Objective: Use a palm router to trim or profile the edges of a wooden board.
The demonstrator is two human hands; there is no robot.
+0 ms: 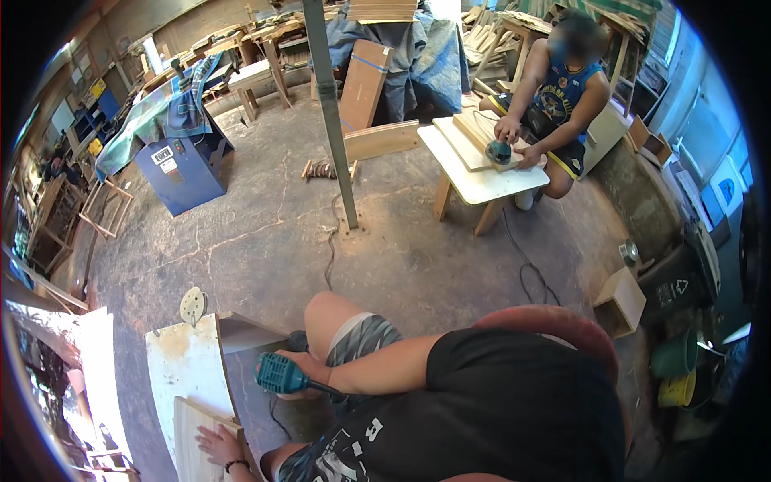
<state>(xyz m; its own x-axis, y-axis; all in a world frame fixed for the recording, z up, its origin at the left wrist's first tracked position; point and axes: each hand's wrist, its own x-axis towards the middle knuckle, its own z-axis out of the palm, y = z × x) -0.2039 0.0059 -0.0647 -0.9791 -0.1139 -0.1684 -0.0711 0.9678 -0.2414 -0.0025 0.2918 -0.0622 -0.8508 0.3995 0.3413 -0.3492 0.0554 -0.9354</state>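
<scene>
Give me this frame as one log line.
left hand: resting on wooden board | right hand: holding teal power tool off the board | board: on white-topped table | co-worker: hand on another tool

A head-worn fisheye looks down over the hands point(218, 444) and workshop floor point(265, 237).

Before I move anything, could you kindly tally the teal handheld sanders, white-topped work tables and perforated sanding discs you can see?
Teal handheld sanders: 2
White-topped work tables: 2
Perforated sanding disc: 1
Total: 5
</scene>
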